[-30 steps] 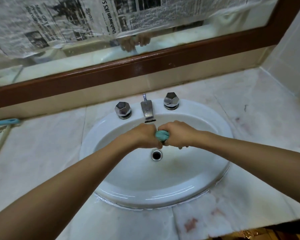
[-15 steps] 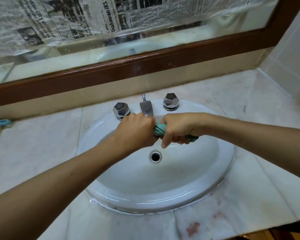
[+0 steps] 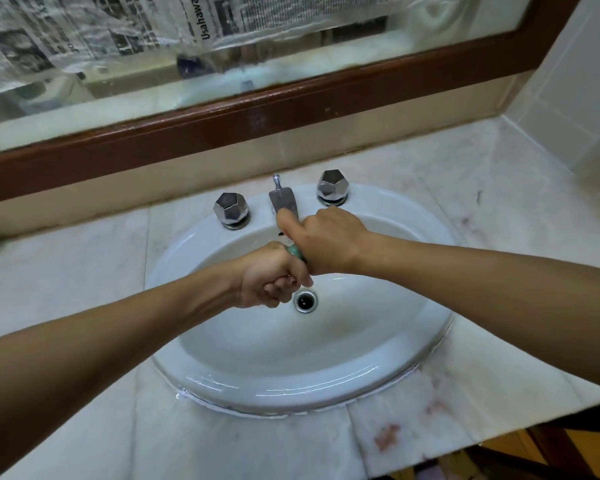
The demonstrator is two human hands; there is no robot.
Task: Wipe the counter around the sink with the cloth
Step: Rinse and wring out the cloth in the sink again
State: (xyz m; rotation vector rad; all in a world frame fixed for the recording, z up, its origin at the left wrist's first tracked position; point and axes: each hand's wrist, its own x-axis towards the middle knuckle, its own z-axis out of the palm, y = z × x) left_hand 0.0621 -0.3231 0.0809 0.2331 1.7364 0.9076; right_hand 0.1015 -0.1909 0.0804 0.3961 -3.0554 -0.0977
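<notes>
Pale marble counter (image 3: 84, 271) surrounds a white oval sink (image 3: 291, 393); a wood-framed mirror (image 3: 326, 88) runs along the far wall. Reddish stains (image 3: 387, 436) mark the counter at the near right of the basin.

Both my hands are over the bowl, above the drain (image 3: 305, 300) and just near of the spout (image 3: 283, 200). My left hand (image 3: 274, 275) is a tight fist around one end of the cloth (image 3: 296, 251). My right hand (image 3: 326, 240) is clenched on the other end, and the two fists touch. Only a small teal patch of cloth shows between them; the rest is hidden in my grip.

Assessment: this looks like wringing. The cloth is soft and light, probably wet, so it will hang limp and may drip. It has no stiff edge to take. For wiping it is best opened out and pressed flat under one palm. No wiping of the counter is under way.
</notes>
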